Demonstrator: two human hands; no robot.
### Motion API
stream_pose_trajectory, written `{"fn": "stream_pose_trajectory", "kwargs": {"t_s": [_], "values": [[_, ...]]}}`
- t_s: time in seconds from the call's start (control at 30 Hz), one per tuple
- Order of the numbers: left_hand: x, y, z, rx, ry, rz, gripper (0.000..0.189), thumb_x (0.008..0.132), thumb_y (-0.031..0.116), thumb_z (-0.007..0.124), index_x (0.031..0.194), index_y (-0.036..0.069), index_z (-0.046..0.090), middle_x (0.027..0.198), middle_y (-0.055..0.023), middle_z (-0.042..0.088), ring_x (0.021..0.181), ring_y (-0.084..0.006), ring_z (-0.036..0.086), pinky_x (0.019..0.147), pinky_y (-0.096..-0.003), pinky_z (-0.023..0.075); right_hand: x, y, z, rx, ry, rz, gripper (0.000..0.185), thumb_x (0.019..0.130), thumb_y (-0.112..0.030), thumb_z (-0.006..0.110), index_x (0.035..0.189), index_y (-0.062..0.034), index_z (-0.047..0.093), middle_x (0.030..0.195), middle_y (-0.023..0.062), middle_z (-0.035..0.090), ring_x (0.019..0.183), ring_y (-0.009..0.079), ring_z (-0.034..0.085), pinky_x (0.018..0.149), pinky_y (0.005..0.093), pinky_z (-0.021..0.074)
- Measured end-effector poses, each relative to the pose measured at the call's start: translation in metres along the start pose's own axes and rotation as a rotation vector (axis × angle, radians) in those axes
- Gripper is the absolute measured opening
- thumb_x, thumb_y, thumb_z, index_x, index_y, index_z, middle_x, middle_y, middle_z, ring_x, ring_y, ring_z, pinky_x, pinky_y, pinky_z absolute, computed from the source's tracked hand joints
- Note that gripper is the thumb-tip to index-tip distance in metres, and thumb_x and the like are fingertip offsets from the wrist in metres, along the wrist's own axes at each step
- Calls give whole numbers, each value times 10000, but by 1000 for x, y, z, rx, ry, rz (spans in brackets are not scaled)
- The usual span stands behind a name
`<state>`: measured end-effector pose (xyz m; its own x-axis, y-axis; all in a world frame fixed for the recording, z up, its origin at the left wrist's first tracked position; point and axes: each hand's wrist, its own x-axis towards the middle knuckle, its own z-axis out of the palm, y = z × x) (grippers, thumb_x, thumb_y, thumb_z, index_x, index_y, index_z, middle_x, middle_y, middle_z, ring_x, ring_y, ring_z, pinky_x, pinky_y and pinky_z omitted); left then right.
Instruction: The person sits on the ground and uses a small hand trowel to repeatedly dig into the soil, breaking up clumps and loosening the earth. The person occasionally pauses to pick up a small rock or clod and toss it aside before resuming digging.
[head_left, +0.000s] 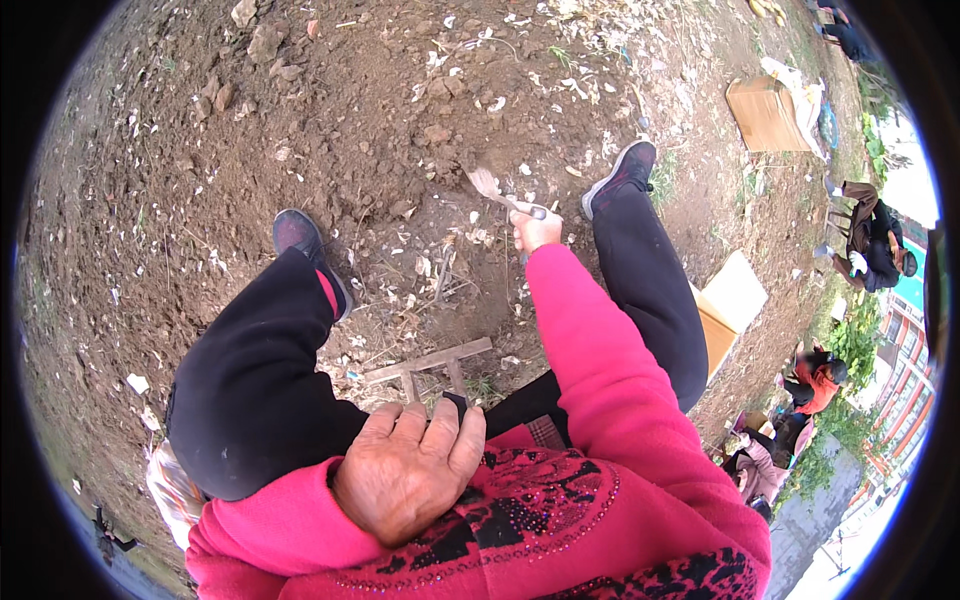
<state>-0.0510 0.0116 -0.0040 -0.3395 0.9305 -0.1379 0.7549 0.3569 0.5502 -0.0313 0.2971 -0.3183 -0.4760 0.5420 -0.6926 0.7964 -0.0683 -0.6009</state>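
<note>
Out in front, between the two shoes, my right hand (536, 227) is closed around the handle of a small hand tool (487, 184). The tool has a pale, splayed head, slightly blurred, which points up and left just over the brown soil (420, 161). Back up, with its fingers bent and close together, my left hand (412, 469) lies against the pink sweater at my lap. A small dark thing (454, 401) shows just past its fingertips; whether the hand grips it cannot be told, as palm and fingertips are hidden.
Part of a wooden frame (431, 361) shows between my legs. An open cardboard box (720, 322) lies beside my right leg, and another cardboard box (761, 116) is farther off at right. Several people sit along the right side. White scraps litter the soil; clods lie at upper left.
</note>
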Motion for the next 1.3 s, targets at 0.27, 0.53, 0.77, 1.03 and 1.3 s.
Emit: {"fn": "stream_pose_trajectory", "kwargs": {"t_s": [0.27,0.53,0.77,1.03,1.3], "values": [[-7,1,-2,-33,70,14,437,771,199,576,1153,-4,637,1037,-176,664,878,-276,643,777,-399,516,3,-62,-13,-215,-9,-180,177,784,-165,686,905,-38,713,744,111,689,607,231,669,552,371,529],[-28,-7,-4,-52,104,-8,452,763,192,584,1170,0,627,1044,-172,665,886,-276,640,795,-401,512,-10,-72,0,-914,-224,-293,208,724,-161,574,829,-51,716,885,212,700,926,392,668,810,434,543],[-22,-6,-10,-74,37,-10,458,773,193,579,1184,-5,622,1068,-167,659,908,-274,640,814,-399,507,26,-56,0,-1162,-194,-679,173,761,-219,663,764,-47,684,779,165,702,772,346,684,718,420,548],[-8,-2,-4,-27,21,-18,421,795,192,569,1166,0,628,1050,-160,658,881,-265,636,790,-398,508,-29,9,47,-121,89,-62,146,757,-98,741,883,-44,692,727,92,693,678,200,683,656,363,549],[-15,-4,-7,-35,92,10,439,776,200,570,1160,-1,638,1041,-182,670,883,-277,648,803,-406,516,1,-76,-10,-758,-69,-239,286,784,-231,652,1024,-81,696,958,171,719,920,347,691,817,412,543]]}}
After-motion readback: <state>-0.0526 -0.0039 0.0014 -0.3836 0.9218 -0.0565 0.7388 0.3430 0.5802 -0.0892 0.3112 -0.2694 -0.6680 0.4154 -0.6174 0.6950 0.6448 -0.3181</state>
